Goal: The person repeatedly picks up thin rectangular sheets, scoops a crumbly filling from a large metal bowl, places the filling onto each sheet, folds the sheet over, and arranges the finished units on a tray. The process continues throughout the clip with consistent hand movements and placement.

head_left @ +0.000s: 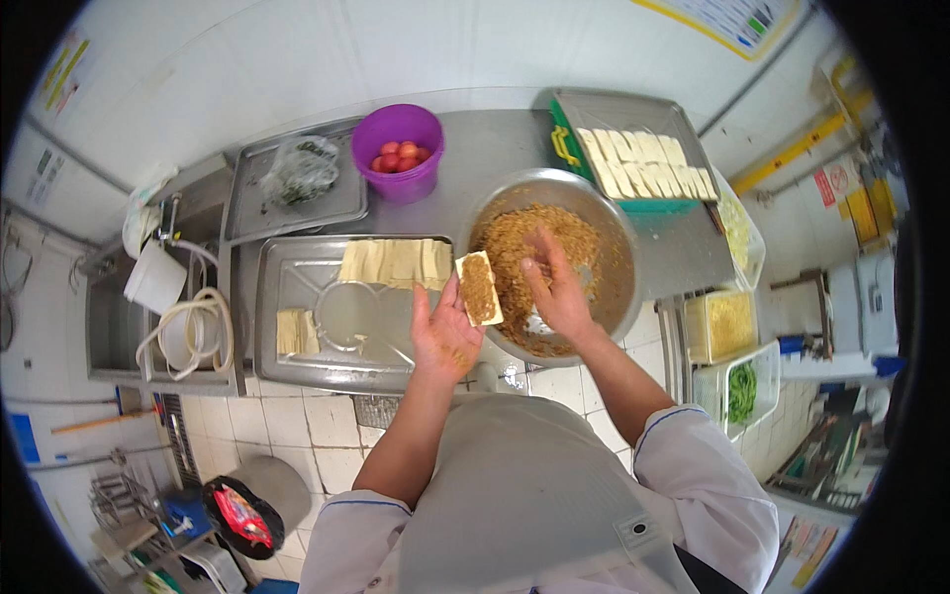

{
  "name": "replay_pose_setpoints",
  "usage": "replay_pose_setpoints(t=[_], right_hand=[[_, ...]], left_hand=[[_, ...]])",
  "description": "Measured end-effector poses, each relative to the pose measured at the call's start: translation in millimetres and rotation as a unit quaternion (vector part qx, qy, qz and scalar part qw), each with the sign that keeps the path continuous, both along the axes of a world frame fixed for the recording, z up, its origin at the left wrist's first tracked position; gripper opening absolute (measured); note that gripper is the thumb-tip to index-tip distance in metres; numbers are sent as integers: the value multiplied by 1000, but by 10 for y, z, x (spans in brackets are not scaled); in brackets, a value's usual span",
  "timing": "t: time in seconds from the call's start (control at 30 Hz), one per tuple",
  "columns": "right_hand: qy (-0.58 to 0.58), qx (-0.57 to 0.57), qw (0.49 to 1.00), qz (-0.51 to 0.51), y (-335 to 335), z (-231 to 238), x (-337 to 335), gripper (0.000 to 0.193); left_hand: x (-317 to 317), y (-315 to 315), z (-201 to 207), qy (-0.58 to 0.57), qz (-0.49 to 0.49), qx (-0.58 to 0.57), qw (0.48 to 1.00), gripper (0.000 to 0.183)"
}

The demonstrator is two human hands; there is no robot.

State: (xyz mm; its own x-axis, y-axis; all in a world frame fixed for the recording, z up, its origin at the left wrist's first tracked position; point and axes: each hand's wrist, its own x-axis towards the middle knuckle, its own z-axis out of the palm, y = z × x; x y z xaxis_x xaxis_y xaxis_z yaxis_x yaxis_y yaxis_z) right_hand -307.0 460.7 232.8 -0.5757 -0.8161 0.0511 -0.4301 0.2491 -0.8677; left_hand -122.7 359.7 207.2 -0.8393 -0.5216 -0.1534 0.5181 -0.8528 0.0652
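1. Signage: a yellow-bordered poster (737,20) is hanging at the top right of the view, and a red-and-white sign (836,186) is showing at the far right; their print is appearing too small and oblique to read reliably.
2. Work piece: a pale rectangular slice (479,288), bearing a layer of brown minced filling, is lying at the fingers of the left hand (447,332), just beside the left rim of a steel mixing bowl (623,247). The right hand (562,292) is hovering to its right, apart from it.
3. Left hand: the palm is facing upward, the fingers are supporting the slice from beneath, and the thumb is standing away from it.
4. Right hand: it is reaching over the bowl's filling (539,226) with thumb and fingers spread, gripping nothing visible; whether the fingertips are touching the filling cannot be told.
5. Forearms: both are extending forward from white sleeves, the right one slanting inward.
6. Surroundings: plain slices (396,262) are lining the far edge of a metal tray (282,262) left of the bowl; a purple bucket (435,178) is standing behind.
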Motion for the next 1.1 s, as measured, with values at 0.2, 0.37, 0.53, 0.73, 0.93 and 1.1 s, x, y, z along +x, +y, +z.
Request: replay_pose_setpoints(t=[0.2,0.37,0.53,0.73,0.93,1.1], right_hand=[[144,200,946,212,-961,-537,128,30],[140,182,934,273,-2488,-1059,727,20],[286,316,853,302,-3805,-1581,1136,32],[330,438,805,228,-4268,-1742,1581,35],[348,449,782,257,-4368,-1551,1825,34],[184,290,819,459,-4222,-1544,2277,28]], left_hand=[[1017,-498,-347,-23,132,57,989,73],[1826,-903,-721,-102,232,69,965,71],[2392,-1195,-1114,-131,256,100,953,66],[2676,-1305,-1477,-138,198,110,964,63],[2701,-1374,-1589,-140,151,93,974,64],[2828,-1322,-1624,-146,130,83,977,65]])
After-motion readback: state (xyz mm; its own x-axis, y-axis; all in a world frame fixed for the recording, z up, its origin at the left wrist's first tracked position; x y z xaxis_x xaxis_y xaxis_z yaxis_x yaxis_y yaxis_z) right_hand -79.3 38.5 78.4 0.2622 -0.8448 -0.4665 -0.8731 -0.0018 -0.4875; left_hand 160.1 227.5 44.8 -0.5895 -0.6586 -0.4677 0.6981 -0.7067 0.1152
